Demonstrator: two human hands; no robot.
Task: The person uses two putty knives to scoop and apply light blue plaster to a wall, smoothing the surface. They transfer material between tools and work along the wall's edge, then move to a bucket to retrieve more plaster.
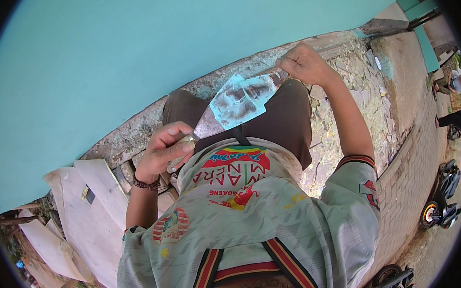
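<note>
My left hand (169, 148) is closed around the handle of a trowel (210, 124), whose grey metal blade widens up and to the right. At the upper right, my right hand (305, 64) is wrapped round the short handle of a scraper (281, 76). The two blades meet or overlap over my lap. Light turquoise paste (231, 121) lies on them in a broad, uneven layer with darker grey patches. The paste hides most of both blades, so their exact edges do not show.
Ahead stands a smooth turquoise wall (114, 57) with a rough concrete base. White sheets (92, 204) lie at the lower left. Broken paving (349, 98) runs to the right, beyond it brick paving (397, 180), parked motorbikes (438, 207) and people in the distance.
</note>
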